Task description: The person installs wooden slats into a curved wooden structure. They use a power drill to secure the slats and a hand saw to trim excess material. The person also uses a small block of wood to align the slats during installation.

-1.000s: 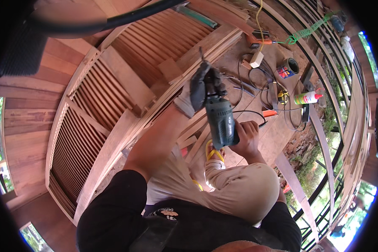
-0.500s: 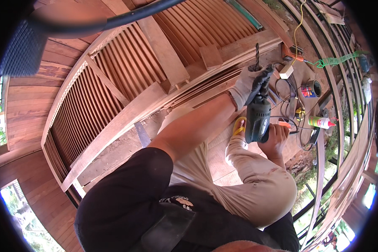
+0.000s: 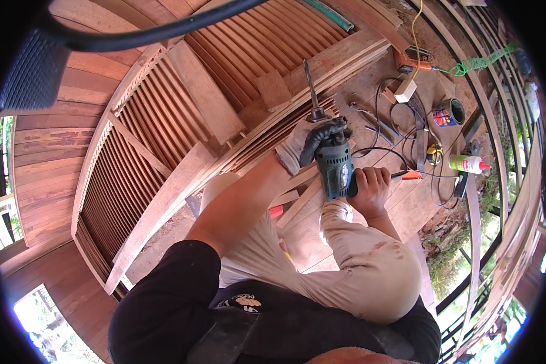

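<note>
A dark green power drill (image 3: 335, 168) is held up between my two hands, over my legs. My left hand (image 3: 314, 141), in a grey glove with black fingers, is closed round its front end near the chuck. From there a long drill bit (image 3: 311, 85) points away from me, tilted slightly left. My bare right hand (image 3: 372, 187) grips the back end, partly hidden behind the drill body. Beyond the bit lies a slatted wooden panel (image 3: 209, 76) with a small wood block (image 3: 272, 90) on its frame. Whether the bit touches wood, I cannot tell.
On the floor to the right lie a black cable (image 3: 385, 150), an open can (image 3: 450, 113), a white glue bottle (image 3: 465, 163) with a red cap and a yellow tape measure (image 3: 434, 154). An orange tool (image 3: 411, 60) and a pale block (image 3: 405, 90) sit farther off. Wooden strips line the right side.
Both hands have moved left with the drill. The bit has swung from nearly upright in the picture to leaning left, nearer the slatted panel. My view has shifted a little too.
</note>
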